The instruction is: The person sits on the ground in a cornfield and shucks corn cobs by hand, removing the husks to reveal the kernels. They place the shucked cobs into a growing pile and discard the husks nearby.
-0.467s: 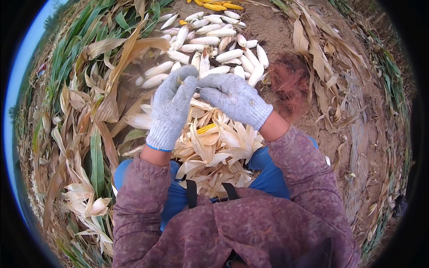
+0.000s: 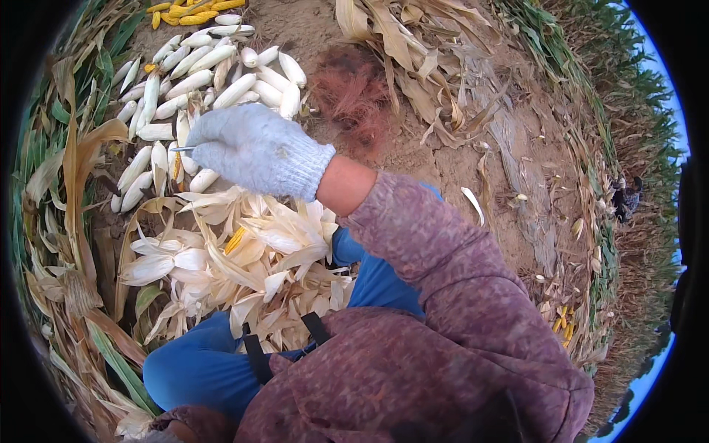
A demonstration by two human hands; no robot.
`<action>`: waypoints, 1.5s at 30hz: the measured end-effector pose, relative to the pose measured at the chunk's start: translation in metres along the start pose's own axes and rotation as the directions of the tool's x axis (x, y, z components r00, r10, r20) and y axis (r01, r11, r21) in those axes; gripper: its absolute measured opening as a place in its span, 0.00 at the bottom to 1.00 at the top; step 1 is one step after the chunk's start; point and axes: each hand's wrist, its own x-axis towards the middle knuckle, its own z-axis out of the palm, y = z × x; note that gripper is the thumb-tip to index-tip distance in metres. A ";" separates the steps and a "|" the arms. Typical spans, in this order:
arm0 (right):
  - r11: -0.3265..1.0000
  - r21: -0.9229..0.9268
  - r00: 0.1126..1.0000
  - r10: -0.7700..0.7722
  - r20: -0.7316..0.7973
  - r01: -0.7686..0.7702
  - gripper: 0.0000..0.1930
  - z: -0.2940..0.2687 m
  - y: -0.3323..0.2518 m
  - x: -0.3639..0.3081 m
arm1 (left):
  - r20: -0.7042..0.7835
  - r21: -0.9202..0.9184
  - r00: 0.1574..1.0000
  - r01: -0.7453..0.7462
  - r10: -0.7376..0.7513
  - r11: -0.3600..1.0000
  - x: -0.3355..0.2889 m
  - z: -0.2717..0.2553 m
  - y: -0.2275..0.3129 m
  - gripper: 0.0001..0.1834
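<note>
My right hand [image 2: 255, 150], in a grey-white knit glove, is closed with a thin metal spike [image 2: 182, 148] poking out past its fingertips. It hovers over the near edge of a heap of pale corn ears [image 2: 193, 83]. My left hand [image 2: 156, 437] barely shows at the bottom edge, low beside my left knee; its fingers are hidden. Between my legs lies a pile of dry husks [image 2: 284, 247], with a yellow corn ear [image 2: 235, 240] peeking out of it.
Several yellow ears [image 2: 185, 13] lie beyond the pale heap. Reddish corn silk [image 2: 351, 92] is on the soil to its right. Dry stalks and leaves [image 2: 77, 295] bank up on my left. Far right are more yellow ears [image 2: 564, 325] and a person [image 2: 626, 198] by standing corn.
My view has swung to the right. The hands were together over the heap; now they are apart, the left dropped low beside my left leg. The right hand still hovers by the heap.
</note>
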 end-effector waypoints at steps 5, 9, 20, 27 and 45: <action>0.997 0.052 0.999 0.048 0.010 -0.049 0.17 -0.010 -0.002 0.000 | 0.086 0.263 0.989 0.090 -0.117 0.960 0.001 0.009 -0.019 0.06; 0.997 0.074 1.000 0.010 0.008 -0.010 0.17 -0.008 0.003 0.000 | 0.091 0.403 0.980 0.126 -0.177 0.906 0.000 0.014 -0.028 0.06; 0.999 0.051 1.000 -0.013 0.005 0.013 0.18 -0.009 0.007 -0.004 | 0.079 0.615 0.962 0.159 -0.261 0.773 -0.004 0.019 -0.041 0.05; 0.999 0.037 1.000 -0.017 0.021 0.016 0.17 -0.008 0.006 -0.002 | 0.072 0.691 0.953 0.164 -0.293 0.704 -0.008 0.017 -0.044 0.05; 0.999 -0.040 0.998 -0.024 -0.058 0.022 0.16 -0.015 0.014 -0.002 | -0.062 0.567 0.834 0.481 -0.548 0.668 -0.021 0.027 -0.129 0.12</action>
